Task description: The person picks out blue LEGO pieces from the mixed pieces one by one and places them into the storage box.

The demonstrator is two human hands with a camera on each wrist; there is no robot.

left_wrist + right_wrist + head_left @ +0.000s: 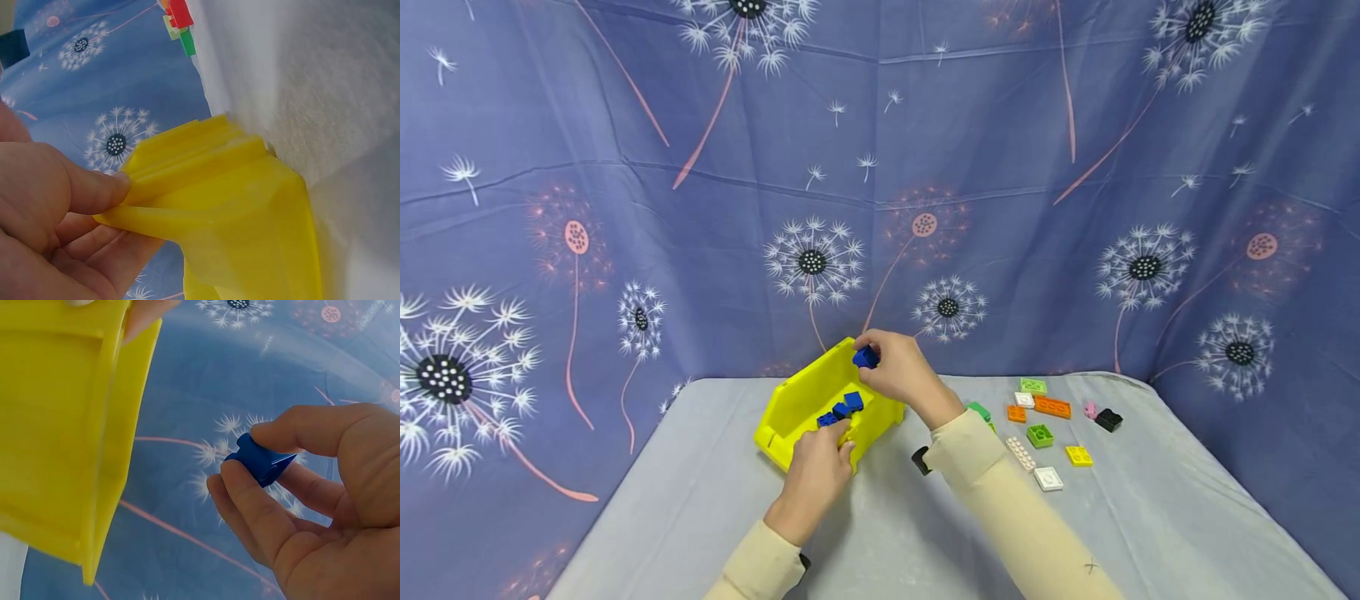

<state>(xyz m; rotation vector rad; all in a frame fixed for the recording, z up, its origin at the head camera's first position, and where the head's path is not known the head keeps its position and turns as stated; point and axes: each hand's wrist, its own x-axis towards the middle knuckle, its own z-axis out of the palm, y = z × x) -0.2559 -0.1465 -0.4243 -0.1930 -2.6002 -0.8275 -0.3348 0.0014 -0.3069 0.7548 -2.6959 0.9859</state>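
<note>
A yellow open bin (pixel 795 402) stands on the table at centre left, with several blue bricks (pixel 841 411) inside it. My left hand (pixel 817 469) pinches the bin's near rim; in the left wrist view the thumb lies over the yellow edge (pixel 169 215) and the fingers under it. Above the bin's right side, my right hand (pixel 895 367) holds a small blue brick (pixel 866 357) between thumb and fingers. Close up in the right wrist view, that blue brick (pixel 259 459) shows rounded studs and is apart from the bin.
Loose bricks lie on the right of the table: an orange one (pixel 1052 407), a green one (pixel 1040 435), a yellow one (pixel 1078 455), a black one (pixel 1108 419) and several others. A patterned blue cloth (pixel 1030 275) hangs behind the table.
</note>
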